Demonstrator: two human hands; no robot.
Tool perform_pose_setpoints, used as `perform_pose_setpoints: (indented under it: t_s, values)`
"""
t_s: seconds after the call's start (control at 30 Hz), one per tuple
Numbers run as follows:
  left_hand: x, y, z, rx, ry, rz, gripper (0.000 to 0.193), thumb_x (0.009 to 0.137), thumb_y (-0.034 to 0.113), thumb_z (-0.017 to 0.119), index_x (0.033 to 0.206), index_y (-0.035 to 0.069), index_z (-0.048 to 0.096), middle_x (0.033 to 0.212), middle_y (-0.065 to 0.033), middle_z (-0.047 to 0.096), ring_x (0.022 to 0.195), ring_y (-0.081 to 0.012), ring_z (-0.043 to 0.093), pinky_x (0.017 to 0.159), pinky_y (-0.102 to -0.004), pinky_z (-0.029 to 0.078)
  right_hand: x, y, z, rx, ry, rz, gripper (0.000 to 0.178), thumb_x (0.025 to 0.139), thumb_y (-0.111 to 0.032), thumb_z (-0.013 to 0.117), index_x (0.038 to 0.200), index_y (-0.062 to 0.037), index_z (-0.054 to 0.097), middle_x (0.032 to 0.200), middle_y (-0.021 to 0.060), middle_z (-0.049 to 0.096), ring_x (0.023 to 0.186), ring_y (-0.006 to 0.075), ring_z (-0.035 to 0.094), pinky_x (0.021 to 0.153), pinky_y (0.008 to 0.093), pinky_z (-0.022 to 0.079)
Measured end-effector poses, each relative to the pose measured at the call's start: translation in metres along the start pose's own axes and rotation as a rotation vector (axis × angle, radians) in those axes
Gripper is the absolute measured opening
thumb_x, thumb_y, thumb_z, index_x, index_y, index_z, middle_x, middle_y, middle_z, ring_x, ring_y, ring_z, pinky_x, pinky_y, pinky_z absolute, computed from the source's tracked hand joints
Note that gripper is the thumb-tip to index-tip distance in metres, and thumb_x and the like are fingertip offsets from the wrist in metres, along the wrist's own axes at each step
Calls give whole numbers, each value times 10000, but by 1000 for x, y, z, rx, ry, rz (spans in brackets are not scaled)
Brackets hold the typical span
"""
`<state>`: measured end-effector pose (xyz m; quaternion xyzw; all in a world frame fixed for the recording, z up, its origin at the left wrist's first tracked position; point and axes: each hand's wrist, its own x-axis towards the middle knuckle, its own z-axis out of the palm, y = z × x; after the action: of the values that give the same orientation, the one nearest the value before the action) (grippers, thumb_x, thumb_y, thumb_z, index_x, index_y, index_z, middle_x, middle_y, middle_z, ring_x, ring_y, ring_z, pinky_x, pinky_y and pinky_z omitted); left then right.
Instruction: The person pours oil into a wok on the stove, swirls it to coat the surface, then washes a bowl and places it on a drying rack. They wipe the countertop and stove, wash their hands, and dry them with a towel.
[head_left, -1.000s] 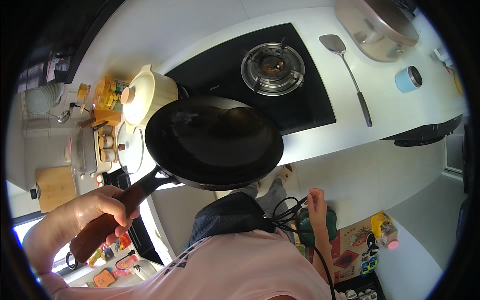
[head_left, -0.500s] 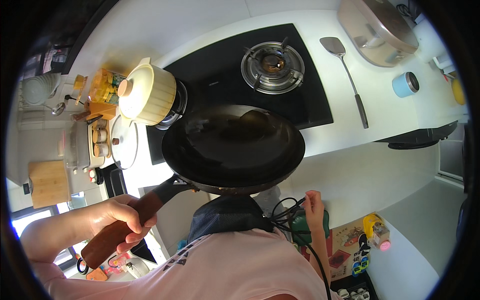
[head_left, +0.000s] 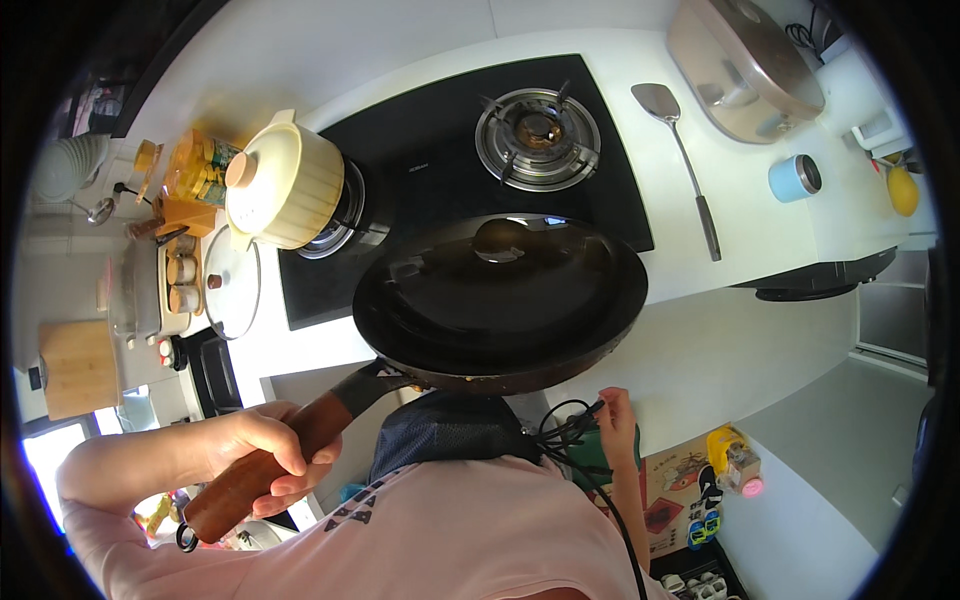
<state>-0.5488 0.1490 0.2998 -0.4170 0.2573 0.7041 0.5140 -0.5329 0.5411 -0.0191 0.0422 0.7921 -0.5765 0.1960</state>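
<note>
My left hand is closed around the brown wooden handle of a black wok. The wok is held up in front of my body, off the burners, its inside facing up. A glossy dark patch and bright reflections show on its inner surface. Low on the right, my right hand hangs with bent fingers beside a bundle of black cable. The cable overlaps its fingertips, so whether they grip it is unclear. Beyond the wok lies a black glass gas hob, with a bare burner at the right.
A cream lidded pot stands on the left burner, beside a glass lid. On the white counter at right lie a metal spatula, a blue cup and a rice cooker. A wooden board stands far left.
The wok, with my left hand on its handle, has moved a little to the right. The hob and counter have shifted slightly left in view. My right hand stays low beside the cable.
</note>
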Motion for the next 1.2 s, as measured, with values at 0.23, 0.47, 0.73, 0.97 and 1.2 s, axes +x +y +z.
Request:
perform_pose_setpoints:
  t_s: [0.23, 0.47, 0.73, 0.97, 1.2]
  values:
    - [22, -4, -25, -58, -272, 63, 142, 681, -4, 498, 816, 4, 457, 546, -109, 522, 388, -215, 552, 362, -309, 486, -1, 11, -3, -81, -13, 30, 148, 867, -17, 513, 1013, -40, 502, 803, 48, 564, 677, 125, 555, 627, 242, 458]
    - [36, -13, -42, -10, -400, 123, 168, 687, 30, 554, 816, 22, 447, 544, -103, 527, 396, -214, 559, 365, -303, 486, -5, 18, -5, -158, -20, 66, 138, 864, -15, 508, 1000, -38, 514, 781, 51, 556, 661, 139, 561, 612, 255, 461]
    - [53, -14, -55, 102, -417, 185, 182, 654, 95, 518, 791, 28, 418, 522, -99, 495, 353, -203, 516, 333, -301, 443, -6, 23, -9, -234, -2, 73, 80, 873, -6, 488, 940, -49, 490, 702, 25, 518, 597, 109, 518, 542, 232, 415]
    - [78, -17, -76, -5, -629, 261, 162, 698, 50, 547, 816, 33, 436, 536, -105, 527, 381, -213, 554, 353, -305, 476, -10, 41, -17, -294, 19, 117, 70, 878, -66, 529, 934, -33, 500, 696, 48, 561, 622, 149, 563, 599, 273, 467]
    - [95, -15, -85, -37, -762, 330, 151, 715, 45, 534, 825, 28, 431, 545, -102, 530, 381, -209, 555, 338, -303, 464, -12, 38, -16, -285, 42, 165, 56, 881, -61, 518, 918, -28, 492, 699, 59, 555, 593, 146, 555, 573, 273, 460]
